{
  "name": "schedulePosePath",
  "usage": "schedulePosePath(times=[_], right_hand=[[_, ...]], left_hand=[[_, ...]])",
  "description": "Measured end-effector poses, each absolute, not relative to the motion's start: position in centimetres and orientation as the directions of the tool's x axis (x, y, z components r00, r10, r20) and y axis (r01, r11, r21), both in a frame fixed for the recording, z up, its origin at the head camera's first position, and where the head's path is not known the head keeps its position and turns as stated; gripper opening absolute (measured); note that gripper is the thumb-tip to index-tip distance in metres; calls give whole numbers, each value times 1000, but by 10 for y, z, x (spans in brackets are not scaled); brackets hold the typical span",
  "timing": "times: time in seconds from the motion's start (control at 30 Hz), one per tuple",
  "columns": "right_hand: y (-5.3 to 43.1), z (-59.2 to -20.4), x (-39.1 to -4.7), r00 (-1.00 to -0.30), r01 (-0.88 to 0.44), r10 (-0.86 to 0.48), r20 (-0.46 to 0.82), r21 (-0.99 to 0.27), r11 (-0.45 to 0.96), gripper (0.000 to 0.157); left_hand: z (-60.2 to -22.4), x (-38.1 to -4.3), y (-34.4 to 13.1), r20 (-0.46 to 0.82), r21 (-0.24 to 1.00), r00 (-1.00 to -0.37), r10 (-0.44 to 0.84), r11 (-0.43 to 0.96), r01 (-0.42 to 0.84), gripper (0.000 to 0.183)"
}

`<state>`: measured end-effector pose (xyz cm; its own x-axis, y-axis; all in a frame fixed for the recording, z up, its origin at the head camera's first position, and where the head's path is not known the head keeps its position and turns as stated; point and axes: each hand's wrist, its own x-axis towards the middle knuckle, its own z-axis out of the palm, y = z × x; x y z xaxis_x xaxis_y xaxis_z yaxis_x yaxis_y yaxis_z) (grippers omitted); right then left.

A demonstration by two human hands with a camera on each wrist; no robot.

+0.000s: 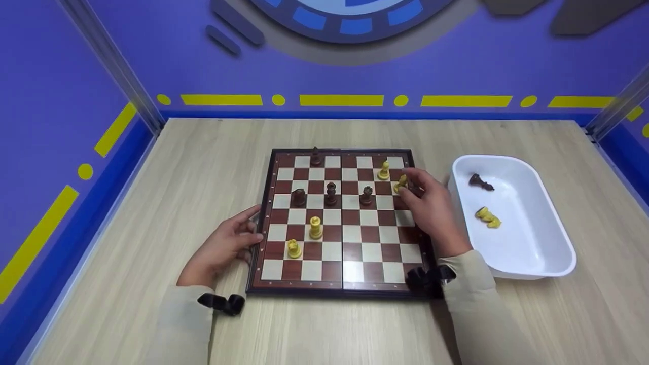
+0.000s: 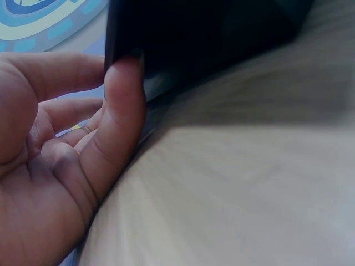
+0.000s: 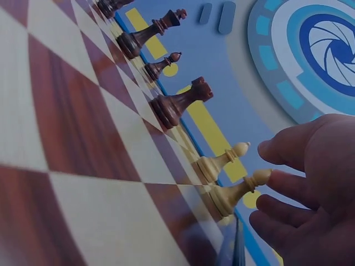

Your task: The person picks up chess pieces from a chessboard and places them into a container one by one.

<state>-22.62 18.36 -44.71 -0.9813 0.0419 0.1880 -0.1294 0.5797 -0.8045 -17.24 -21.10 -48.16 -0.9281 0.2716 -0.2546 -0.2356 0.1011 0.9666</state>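
Note:
My left hand grips the left edge of the chessboard, thumb and fingers at its dark rim. In the left wrist view, fingertips press against the board's black side. My right hand is at the board's right edge, fingers spread around a pale chess piece standing near that edge. In the right wrist view a fingertip meets the piece's head, while another finger stays apart from it. A second pale piece with a pointed head stands just behind it.
Several dark pieces, including a king and a crown-topped piece, stand on the board. Two pale pieces stand front left, one tall, one shorter. A white tray at right holds a dark piece and pale pieces.

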Motion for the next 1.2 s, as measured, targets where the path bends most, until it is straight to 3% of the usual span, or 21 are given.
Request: schedulePosePath(times=[0.27, 0.73, 1.2], right_hand=[[181, -454, -228, -986, -111, 46, 162, -827, 552, 38], [183, -456, -232, -956, -66, 192, 223, -798, 598, 14], [180, -449, -230, -943, -105, 211, 257, -832, 546, 19]], left_hand=[[-480, -172, -212, -247, 968, -923, 295, 112, -223, 71], [-477, -173, -211, -233, 972, -922, 308, 114, -207, 70], [-481, -173, -214, -213, 976, -924, 318, 112, -187, 70]])
